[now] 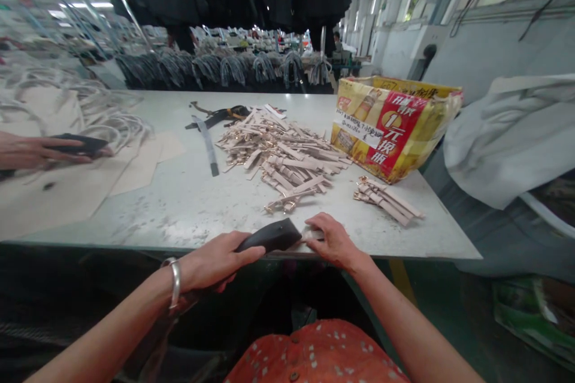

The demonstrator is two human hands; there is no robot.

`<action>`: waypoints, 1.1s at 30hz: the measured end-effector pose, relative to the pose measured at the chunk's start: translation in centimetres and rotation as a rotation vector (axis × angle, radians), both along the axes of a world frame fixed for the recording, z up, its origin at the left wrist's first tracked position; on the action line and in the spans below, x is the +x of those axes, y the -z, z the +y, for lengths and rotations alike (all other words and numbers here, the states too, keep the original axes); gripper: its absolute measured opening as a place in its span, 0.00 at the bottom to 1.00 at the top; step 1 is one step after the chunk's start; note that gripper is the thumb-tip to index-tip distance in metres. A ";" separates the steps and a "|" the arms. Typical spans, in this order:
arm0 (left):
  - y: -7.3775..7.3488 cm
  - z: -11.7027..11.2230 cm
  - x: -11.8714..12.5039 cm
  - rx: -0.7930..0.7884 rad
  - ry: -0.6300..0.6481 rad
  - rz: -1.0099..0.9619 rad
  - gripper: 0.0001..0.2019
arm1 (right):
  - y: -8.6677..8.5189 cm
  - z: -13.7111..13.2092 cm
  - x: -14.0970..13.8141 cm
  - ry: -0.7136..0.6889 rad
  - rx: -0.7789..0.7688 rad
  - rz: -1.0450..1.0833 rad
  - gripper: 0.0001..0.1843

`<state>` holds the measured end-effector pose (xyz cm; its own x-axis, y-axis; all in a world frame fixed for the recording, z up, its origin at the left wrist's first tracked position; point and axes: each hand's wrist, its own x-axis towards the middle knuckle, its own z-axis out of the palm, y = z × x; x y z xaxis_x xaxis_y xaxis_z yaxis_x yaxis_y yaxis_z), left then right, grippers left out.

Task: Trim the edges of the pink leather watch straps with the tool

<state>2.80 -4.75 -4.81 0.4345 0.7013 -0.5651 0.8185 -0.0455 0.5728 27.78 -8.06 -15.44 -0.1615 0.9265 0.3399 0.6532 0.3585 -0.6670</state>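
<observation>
We look from the person's head, forward and down over the counter (179,203), close behind its near edge, with the left hand (215,260) and right hand (336,242) low in frame and the workshop (251,42) far ahead.

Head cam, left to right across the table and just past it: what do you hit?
Beige fabric panels → grey strap → pile of beige strips with metal fittings → smaller bundle of the same strips → white cloth beyond the table
</observation>
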 end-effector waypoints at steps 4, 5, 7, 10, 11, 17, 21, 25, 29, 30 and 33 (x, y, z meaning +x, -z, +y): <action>0.4 -0.3 0.0 -0.003 -0.051 -0.014 0.26 | -0.2 0.1 -0.2 -0.006 -0.003 -0.048 0.09; 0.6 -0.4 0.2 0.018 -0.051 -0.026 0.25 | -0.3 0.2 -0.2 -0.010 -0.012 -0.058 0.09; 1.0 -0.5 0.9 0.074 -0.028 -0.058 0.24 | -0.4 0.1 -0.3 -0.015 -0.033 -0.078 0.09; 1.5 -0.6 1.6 0.152 0.020 -0.085 0.23 | -0.6 0.0 -0.3 -0.002 -0.054 -0.102 0.07; 1.6 -0.6 1.6 0.171 0.028 -0.091 0.23 | -0.7 -0.1 -0.1 0.014 -0.054 -0.110 0.07; 1.5 -1.2 -1.4 0.161 -0.061 -0.123 0.25 | -1.6 0.0 4.9 0.330 0.041 -0.180 0.07; 1.4 -1.7 -4.2 0.158 -0.119 -0.159 0.24 | -2.3 0.0 10.5 0.503 0.114 -0.218 0.09; 1.9 -1.9 -6.2 0.174 -0.185 -0.168 0.23 | -2.7 0.5 12.0 0.700 0.175 -0.315 0.15; 2.6 -2.1 -6.7 0.164 -0.193 -0.189 0.23 | -2.8 2.7 7.1 0.582 0.208 -0.407 0.17; 2.7 -2.2 -6.7 0.162 -0.187 -0.194 0.23 | -2.9 3.5 5.2 0.518 0.211 -0.418 0.17; 2.8 -2.5 -6.5 0.176 -0.167 -0.203 0.23 | -3.2 6.1 -0.4 0.287 0.208 -0.466 0.16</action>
<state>-3.75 -7.22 -7.64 0.3965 0.8519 -0.3420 0.6924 -0.0329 0.7208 27.38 -2.00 -12.26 -0.0902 0.8768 0.4724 0.9511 0.2165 -0.2203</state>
